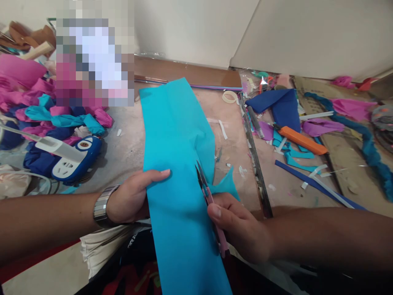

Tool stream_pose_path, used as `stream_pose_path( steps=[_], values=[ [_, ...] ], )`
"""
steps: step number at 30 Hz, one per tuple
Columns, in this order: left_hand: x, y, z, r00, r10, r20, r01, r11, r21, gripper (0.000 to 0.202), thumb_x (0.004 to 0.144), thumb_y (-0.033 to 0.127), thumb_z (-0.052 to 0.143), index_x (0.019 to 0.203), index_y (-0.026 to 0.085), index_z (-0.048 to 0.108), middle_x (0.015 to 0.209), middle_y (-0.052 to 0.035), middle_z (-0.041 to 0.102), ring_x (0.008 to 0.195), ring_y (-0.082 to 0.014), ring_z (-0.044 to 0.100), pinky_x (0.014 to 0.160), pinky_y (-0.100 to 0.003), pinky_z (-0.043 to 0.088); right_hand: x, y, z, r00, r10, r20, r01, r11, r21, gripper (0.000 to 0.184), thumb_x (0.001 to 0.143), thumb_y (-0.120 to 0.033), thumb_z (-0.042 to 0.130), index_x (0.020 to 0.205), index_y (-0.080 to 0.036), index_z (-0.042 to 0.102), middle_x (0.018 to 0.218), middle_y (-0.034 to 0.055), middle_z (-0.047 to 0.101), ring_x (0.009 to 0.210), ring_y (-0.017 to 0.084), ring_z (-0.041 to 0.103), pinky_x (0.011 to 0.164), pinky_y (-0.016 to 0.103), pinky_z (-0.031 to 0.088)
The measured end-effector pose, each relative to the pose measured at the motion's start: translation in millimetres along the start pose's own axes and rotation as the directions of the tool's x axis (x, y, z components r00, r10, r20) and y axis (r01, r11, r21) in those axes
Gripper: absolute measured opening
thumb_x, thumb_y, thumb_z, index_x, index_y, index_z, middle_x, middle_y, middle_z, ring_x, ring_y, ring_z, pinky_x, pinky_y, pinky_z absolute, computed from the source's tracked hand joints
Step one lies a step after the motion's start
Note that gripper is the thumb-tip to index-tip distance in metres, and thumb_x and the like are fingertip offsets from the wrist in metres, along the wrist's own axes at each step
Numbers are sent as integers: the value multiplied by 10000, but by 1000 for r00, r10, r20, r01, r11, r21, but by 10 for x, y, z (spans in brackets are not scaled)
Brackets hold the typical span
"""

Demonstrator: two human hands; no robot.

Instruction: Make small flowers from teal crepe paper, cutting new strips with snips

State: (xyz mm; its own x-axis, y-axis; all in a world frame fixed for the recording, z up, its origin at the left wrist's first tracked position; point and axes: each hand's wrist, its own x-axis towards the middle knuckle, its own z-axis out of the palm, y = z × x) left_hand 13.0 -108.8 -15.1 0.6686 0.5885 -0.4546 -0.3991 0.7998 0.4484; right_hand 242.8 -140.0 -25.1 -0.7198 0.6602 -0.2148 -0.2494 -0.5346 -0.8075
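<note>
A long strip of bright blue paper (pixel 175 135) runs from the far middle of the table toward me. My left hand (pixel 132 196), with a metal watch on the wrist, grips its left edge, thumb on top. My right hand (pixel 239 229) holds pink-handled scissors (pixel 206 192), blades in the paper's right edge. A cut flap of the paper (pixel 225 184) curls out to the right of the blades.
Pink and blue crumpled paper (pixel 46 106) is piled at the left beside a blue and white power strip (pixel 73 157). A metal ruler (pixel 254 159), an orange cutter (pixel 302 140), a tape roll (pixel 229 96), dark blue paper (pixel 279 104) and scraps lie to the right.
</note>
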Motion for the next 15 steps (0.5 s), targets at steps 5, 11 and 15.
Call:
stream_pose_path(
  steps=[5, 11, 15],
  values=[
    [6, -23, -10, 1000, 2, 15, -2, 1000, 22, 508, 965, 325, 604, 1434, 132, 590, 1215, -179, 759, 1081, -351, 745, 996, -504, 555, 12, -6, 17, 1000, -1, -4, 1, 997, 71, 564, 998, -506, 590, 553, -160, 568, 466, -20, 525, 435, 80, 464, 428, 206, 341],
    [-13, -8, 11, 999, 13, 37, -16, 998, 68, 503, 952, 291, 624, 1435, 153, 591, 1222, -165, 759, 1130, -360, 727, 955, -489, 577, 42, -24, 9, 1000, 4, 11, -5, 994, 107, 587, 976, -508, 612, 500, -167, 571, 416, -26, 495, 394, 78, 446, 393, 195, 329],
    [3, 4, -14, 993, 25, 118, -24, 1000, -4, 550, 971, 445, 586, 1407, 112, 609, 1255, -184, 742, 1185, -370, 701, 1054, -528, 525, 56, -46, -26, 1000, 15, 8, -15, 999, 31, 615, 968, -535, 609, 469, -178, 557, 389, -24, 477, 384, 80, 439, 379, 197, 323]
  ],
)
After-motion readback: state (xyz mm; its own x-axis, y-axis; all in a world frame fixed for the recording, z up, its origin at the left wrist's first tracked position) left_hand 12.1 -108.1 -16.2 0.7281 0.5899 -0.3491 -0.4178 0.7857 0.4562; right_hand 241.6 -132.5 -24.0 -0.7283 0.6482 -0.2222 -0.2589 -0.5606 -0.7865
